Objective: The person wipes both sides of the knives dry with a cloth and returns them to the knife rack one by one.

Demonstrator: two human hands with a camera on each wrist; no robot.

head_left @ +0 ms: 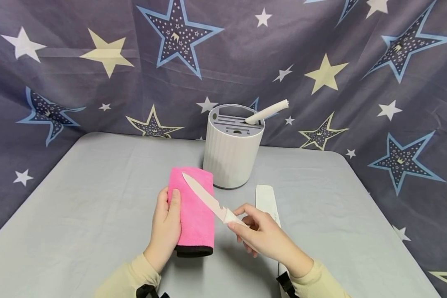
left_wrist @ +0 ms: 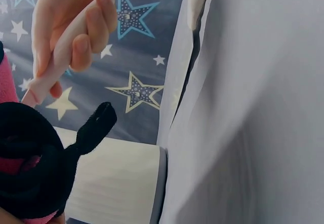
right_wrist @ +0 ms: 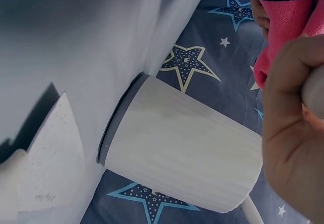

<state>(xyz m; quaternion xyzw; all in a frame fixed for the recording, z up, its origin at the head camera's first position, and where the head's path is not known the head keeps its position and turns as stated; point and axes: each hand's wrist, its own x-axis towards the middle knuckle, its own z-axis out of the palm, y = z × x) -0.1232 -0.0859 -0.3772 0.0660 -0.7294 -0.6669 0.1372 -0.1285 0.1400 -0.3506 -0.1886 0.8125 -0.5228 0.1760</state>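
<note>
My left hand (head_left: 165, 227) grips a folded pink cloth (head_left: 195, 225) with a black edge, held upright above the table. In my right hand (head_left: 270, 238) is the pale handle of a kitchen knife (head_left: 205, 197). Its pinkish-white blade slants up and left across the front of the cloth; whether it touches the cloth, I cannot tell. In the left wrist view the right fingers curl round the knife handle (left_wrist: 66, 49), and the cloth's black loop (left_wrist: 96, 127) sticks out.
A white ribbed knife block (head_left: 229, 161) stands behind the hands, with one white handle (head_left: 268, 112) leaning out of its slotted top. A broad white-bladed knife (head_left: 266, 199) lies on the grey-covered table (head_left: 108, 186), right of the block and partly behind the right hand. A star-patterned curtain (head_left: 283, 54) hangs behind.
</note>
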